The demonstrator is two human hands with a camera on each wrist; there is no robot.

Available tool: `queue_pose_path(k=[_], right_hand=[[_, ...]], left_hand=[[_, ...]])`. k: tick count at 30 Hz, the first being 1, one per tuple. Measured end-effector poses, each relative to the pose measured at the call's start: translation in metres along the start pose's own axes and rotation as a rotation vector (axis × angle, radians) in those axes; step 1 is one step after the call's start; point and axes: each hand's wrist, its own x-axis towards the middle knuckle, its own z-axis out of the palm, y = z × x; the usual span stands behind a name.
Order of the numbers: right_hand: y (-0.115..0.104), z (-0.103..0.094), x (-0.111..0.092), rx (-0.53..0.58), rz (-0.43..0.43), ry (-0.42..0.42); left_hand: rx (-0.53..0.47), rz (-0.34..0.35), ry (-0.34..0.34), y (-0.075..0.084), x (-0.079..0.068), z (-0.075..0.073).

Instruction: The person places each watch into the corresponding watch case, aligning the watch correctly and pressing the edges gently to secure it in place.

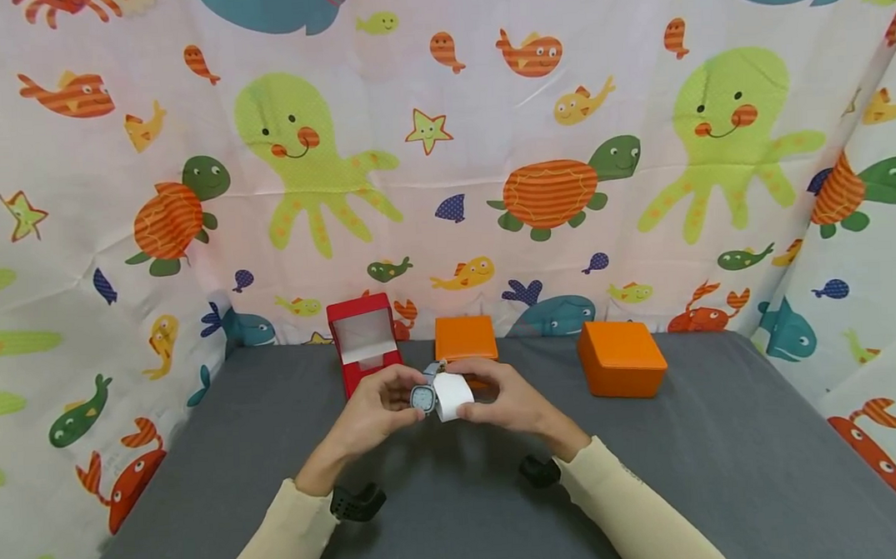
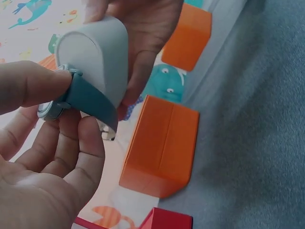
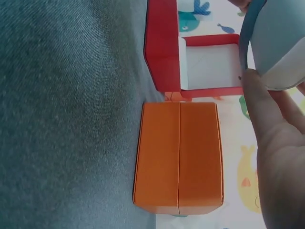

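Note:
Both hands meet above the middle of the table. My left hand (image 1: 382, 403) pinches a wristwatch (image 1: 423, 397) with a square-looking case, thumb on one side and fingers on the other. Its blue-green strap (image 2: 93, 102) hangs loose past the left fingertips, alongside a white watch cushion (image 2: 112, 57). The cushion (image 1: 453, 396) is held by my right hand (image 1: 509, 398), the thumb below and the fingers over the top. In the right wrist view the strap (image 3: 249, 33) runs along the cushion's side, near a right fingertip.
An open red box (image 1: 364, 337) with a white lining stands behind the left hand. An orange box (image 1: 465, 337) sits behind the hands, and another orange box (image 1: 622, 359) is to the right. A patterned cloth (image 1: 444, 188) hangs behind the grey table (image 1: 733, 450).

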Motion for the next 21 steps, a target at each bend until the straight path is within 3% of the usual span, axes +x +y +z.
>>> queue_pose_path(k=[6, 14, 17, 21], right_hand=[[-0.004, -0.002, 0.001, 0.012, 0.033, 0.024], [-0.040, -0.001, 0.000, -0.049, 0.049, 0.096], [-0.038, -0.001, 0.001, -0.053, 0.056, 0.102], [-0.020, -0.002, 0.003, -0.048, 0.072, 0.097]], left_hand=[[-0.026, -0.022, -0.027, 0.002, 0.000, 0.001], [-0.055, -0.054, -0.036, 0.006, 0.000, -0.003], [-0.064, -0.059, -0.038, 0.005, 0.000, -0.005], [-0.062, -0.056, -0.046, 0.006, 0.000, -0.005]])
